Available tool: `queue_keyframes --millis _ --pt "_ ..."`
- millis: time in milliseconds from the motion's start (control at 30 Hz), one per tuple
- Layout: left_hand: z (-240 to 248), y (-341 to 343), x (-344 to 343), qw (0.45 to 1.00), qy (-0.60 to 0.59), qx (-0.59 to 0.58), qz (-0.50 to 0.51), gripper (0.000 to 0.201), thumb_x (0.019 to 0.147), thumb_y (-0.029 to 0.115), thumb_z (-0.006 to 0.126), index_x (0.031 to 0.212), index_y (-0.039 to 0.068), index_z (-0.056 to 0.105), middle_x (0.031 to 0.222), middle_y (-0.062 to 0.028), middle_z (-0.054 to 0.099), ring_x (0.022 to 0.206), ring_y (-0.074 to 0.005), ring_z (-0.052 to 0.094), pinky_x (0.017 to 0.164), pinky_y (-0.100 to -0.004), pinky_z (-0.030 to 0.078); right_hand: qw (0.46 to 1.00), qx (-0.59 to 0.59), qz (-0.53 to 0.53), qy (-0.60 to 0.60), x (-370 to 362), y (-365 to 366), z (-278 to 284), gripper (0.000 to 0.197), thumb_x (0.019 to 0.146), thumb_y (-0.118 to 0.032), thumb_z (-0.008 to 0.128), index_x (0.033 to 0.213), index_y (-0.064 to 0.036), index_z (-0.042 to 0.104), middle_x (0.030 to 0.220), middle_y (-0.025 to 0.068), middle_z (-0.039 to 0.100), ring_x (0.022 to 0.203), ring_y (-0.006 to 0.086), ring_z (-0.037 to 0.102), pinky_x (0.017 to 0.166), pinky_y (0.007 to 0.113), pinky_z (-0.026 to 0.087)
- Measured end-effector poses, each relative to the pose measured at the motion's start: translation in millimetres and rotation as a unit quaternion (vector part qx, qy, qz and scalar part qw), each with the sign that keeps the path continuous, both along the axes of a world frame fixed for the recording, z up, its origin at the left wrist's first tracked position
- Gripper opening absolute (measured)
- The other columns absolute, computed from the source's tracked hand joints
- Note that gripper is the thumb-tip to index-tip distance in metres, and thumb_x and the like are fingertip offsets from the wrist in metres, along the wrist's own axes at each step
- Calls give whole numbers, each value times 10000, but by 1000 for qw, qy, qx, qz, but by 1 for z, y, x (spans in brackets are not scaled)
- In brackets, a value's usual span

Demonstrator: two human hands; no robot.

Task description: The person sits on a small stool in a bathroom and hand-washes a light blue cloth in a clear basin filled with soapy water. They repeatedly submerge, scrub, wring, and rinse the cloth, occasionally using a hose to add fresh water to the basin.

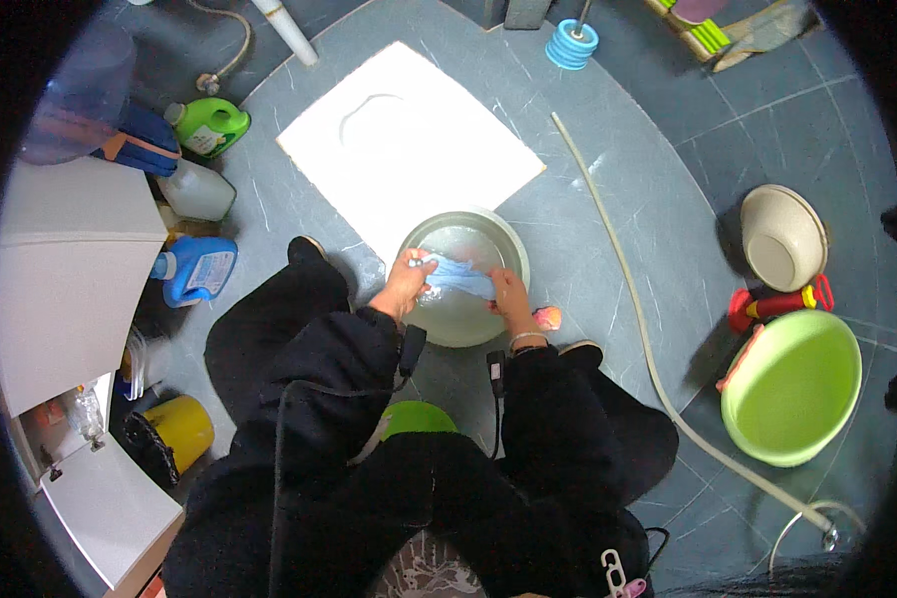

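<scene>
A light blue cloth is stretched between my two hands over a round pale basin with water in it. My left hand grips the cloth's left end, fingers closed at the basin's left side. At the other end, my right hand pinches the cloth near the basin's right rim. The cloth looks wet and bunched; whether its underside touches the water I cannot tell. Just right of the basin, a small pink and orange object lies on the floor.
Beyond the basin is a white squat toilet. A long hose crosses the floor at right, near a green tub and beige basins. Bottles, including a blue one, a yellow bin and a white cabinet stand left.
</scene>
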State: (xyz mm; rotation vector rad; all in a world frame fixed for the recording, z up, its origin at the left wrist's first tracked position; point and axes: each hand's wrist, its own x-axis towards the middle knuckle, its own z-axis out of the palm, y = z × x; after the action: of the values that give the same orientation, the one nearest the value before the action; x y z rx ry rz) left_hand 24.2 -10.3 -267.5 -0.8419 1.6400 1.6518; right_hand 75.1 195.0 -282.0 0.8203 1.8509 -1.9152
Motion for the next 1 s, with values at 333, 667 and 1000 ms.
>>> queue_keyframes --millis 333,667,1000 --pt "-76 15 16 871 229 -353 -252 503 722 101 687 1199 137 532 1002 -158 595 862 -327 606 742 -404 503 827 499 170 195 -14 -33 -79 319 755 -148 627 1071 -122 594 1226 195 416 1099 353 457 793 444 471" --pt "-66 35 1 992 -109 -43 -45 374 851 328 604 1147 116 521 1037 -127 575 878 -271 604 701 -419 509 882 428 181 80 -30 -52 -86 173 745 -109 617 900 -37 587 1216 195 477 1090 360 489 872 412 452" --pt "-47 9 -26 924 -194 304 126 365 922 356 497 1162 82 531 1178 -173 550 1120 -278 518 917 -410 441 970 48 173 162 -30 -80 -16 242 840 -170 530 1020 -9 515 935 184 607 905 344 584 765 421 458"
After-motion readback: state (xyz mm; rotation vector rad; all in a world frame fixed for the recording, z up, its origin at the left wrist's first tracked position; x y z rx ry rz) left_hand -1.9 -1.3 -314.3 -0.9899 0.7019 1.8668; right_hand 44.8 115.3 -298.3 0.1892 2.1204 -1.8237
